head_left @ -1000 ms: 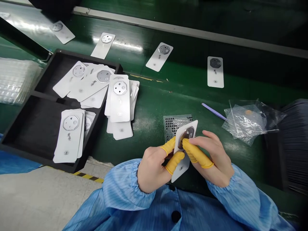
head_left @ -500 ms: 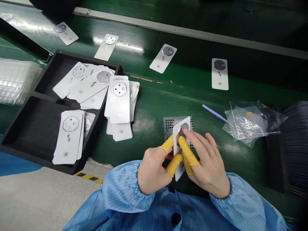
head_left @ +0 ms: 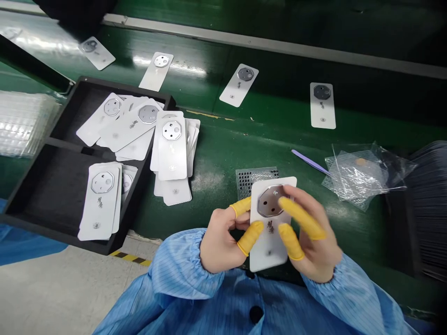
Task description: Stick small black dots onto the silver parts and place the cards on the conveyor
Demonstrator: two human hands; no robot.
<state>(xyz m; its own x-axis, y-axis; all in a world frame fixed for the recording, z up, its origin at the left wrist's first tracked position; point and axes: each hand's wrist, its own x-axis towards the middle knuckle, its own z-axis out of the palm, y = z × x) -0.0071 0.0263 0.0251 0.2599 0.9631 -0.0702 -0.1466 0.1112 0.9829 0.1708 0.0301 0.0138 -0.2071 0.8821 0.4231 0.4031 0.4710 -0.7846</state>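
Upright before me is a white phone back cover (head_left: pixel 268 251), its grey octagonal camera panel (head_left: pixel 269 204) turned toward my view. My left hand (head_left: pixel 226 242), with yellow finger cots, is closed on its left edge, thumb on the face and fingers behind. At the right edge, my right hand (head_left: pixel 314 237) holds the cover too: the thumb rests near the printed characters, and the yellow-capped forefinger reaches over the camera panel. What lies under that fingertip is hidden. Behind the cover is a clear sheet with rows of small black dots (head_left: pixel 246 179), partly covered.
A black divided tray (head_left: pixel 45 181) holds several white covers (head_left: pixel 101 200); another stack (head_left: pixel 172 158) lies beside it. Single covers (head_left: pixel 323 114) lie along the back. Purple tweezers (head_left: pixel 309 161) touch clear plastic film (head_left: pixel 359 179). A dark ribbed stack (head_left: pixel 433 209) stands far right.
The cover has turned from nearly edge-on to facing me. My right hand has moved right and its fingers have spread somewhat; my left hand keeps its hold.
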